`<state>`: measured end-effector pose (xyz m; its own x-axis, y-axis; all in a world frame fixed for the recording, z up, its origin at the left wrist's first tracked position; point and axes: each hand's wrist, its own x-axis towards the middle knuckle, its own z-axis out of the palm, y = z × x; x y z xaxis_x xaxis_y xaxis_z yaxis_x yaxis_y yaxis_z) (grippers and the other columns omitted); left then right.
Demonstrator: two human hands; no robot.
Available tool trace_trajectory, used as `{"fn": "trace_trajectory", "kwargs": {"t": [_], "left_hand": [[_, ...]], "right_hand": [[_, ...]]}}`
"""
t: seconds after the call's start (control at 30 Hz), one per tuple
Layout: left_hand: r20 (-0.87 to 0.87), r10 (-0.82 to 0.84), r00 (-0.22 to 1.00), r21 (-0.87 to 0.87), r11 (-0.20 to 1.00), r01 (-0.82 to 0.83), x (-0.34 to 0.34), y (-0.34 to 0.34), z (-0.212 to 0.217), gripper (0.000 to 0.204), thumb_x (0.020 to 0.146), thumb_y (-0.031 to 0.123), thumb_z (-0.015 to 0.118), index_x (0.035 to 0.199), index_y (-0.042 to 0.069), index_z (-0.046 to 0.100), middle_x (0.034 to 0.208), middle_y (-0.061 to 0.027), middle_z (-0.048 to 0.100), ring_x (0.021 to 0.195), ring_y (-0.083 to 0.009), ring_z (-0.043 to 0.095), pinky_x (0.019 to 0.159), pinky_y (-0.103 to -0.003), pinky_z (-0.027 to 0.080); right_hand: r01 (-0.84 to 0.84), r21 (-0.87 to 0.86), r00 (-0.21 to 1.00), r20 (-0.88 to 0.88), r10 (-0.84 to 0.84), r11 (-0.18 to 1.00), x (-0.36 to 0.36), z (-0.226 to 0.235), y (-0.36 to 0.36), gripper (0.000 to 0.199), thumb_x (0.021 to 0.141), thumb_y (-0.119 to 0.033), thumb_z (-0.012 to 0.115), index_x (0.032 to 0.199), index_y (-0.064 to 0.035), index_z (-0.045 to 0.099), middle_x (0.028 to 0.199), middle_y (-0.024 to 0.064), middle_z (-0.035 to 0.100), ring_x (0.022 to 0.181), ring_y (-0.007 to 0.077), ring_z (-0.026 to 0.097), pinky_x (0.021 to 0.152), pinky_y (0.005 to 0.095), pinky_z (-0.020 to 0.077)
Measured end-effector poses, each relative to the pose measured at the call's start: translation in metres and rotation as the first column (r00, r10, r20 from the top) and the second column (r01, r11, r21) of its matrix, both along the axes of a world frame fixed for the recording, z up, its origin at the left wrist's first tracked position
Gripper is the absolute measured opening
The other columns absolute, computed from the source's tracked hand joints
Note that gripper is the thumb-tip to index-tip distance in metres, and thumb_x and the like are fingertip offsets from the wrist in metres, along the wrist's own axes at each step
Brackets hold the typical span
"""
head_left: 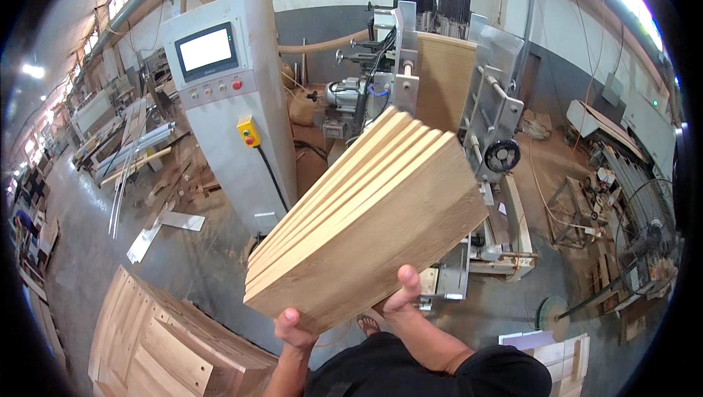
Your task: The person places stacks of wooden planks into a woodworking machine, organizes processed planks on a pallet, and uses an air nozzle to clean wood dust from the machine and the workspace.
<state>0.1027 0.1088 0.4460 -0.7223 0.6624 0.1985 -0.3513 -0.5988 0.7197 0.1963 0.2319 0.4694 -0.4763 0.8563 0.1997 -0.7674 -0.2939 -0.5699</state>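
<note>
Several wooden boards (373, 232) stacked; left hand's (295, 334) and right hand's (401, 300) fingers gripping lower edge, prob keeping them together.

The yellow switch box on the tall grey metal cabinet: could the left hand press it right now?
Probably not: the left hand helps hold the flat pale wooden boards, and the yellow switch box sits farther off, beyond them.

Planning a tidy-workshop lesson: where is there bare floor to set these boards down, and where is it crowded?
The boards might fit on bare floor between the white pieces, cabinet and wood stack, or between the machine and green disc. Scrap crowds the upper left, clutter the far right.
</note>
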Motion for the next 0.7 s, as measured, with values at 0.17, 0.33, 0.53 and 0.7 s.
{"fn": "trace_trajectory", "kwargs": {"t": [0.17, 0.33, 0.53, 0.7], "left_hand": [[-0.246, -0.037, 0.969, -0.060, 0.998, 0.022, -0.025, 0.080, 0.039, 0.101, 0.062, 0.053, 0.075, 0.136, 0.000, 0.030, 0.126, -0.0131, 0.044, 0.118, -0.0286, 0.045, 0.096, -0.041, 0.038], [-0.624, -0.186, 0.759, -0.170, 0.980, 0.101, -0.067, 0.122, 0.070, 0.112, 0.061, 0.065, 0.073, 0.141, 0.001, 0.029, 0.140, -0.0141, 0.037, 0.128, -0.0261, 0.037, 0.103, -0.043, 0.030], [-0.306, -0.047, 0.951, -0.524, 0.842, -0.127, -0.101, 0.077, -0.156, 0.073, 0.082, 0.040, 0.064, 0.136, -0.001, 0.038, 0.130, -0.0145, 0.049, 0.119, -0.0246, 0.047, 0.100, -0.035, 0.037], [-0.079, 0.324, 0.943, -0.891, 0.402, -0.213, -0.046, -0.026, -0.344, 0.034, 0.089, 0.030, 0.055, 0.106, 0.002, 0.062, 0.090, -0.0070, 0.063, 0.075, -0.0155, 0.057, 0.061, -0.030, 0.046]], "right_hand": [[0.299, -0.021, 0.940, -0.168, -0.298, 0.954, -0.019, 0.071, 0.100, 0.077, 0.076, -0.050, 0.056, 0.133, -0.0031, 0.035, 0.122, 0.0150, 0.045, 0.115, 0.0279, 0.045, 0.091, 0.0431, 0.0407], [0.451, 0.119, 0.829, -0.424, -0.365, 0.884, -0.024, 0.163, 0.198, 0.059, 0.088, -0.044, 0.044, 0.132, -0.0049, 0.038, 0.123, 0.0130, 0.046, 0.114, 0.0266, 0.047, 0.093, 0.0426, 0.0411], [0.598, 0.150, 0.734, -0.496, -0.464, 0.787, -0.024, 0.242, 0.357, 0.062, 0.083, -0.043, 0.051, 0.130, -0.0035, 0.040, 0.127, 0.0104, 0.047, 0.112, 0.0280, 0.048, 0.092, 0.0428, 0.0385], [0.587, -0.092, 0.737, -0.349, -0.578, 0.804, -0.057, 0.294, 0.430, 0.069, 0.078, -0.043, 0.058, 0.129, -0.0003, 0.040, 0.121, 0.0138, 0.051, 0.109, 0.0277, 0.051, 0.093, 0.0416, 0.0405]]}}
